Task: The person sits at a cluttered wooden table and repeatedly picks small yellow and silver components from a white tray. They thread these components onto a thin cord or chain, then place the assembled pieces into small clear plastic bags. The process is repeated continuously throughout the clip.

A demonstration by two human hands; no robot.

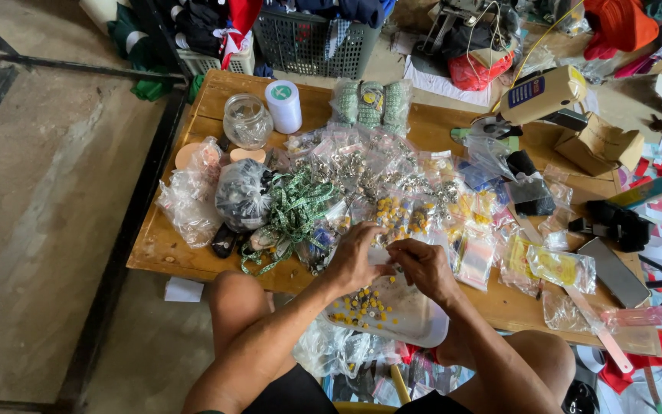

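A: Fingers of left hand and right hand pinched together on something small, unclear what, above white tray of yellow beads.

B: Best kept low over tray; spills caught.

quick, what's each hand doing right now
Left hand: fingers curled over the white tray; what it holds cannot be told.
Right hand: pinched shut, item too small to tell.

Single head view, looking steeply down, close over wooden table edge and knees.
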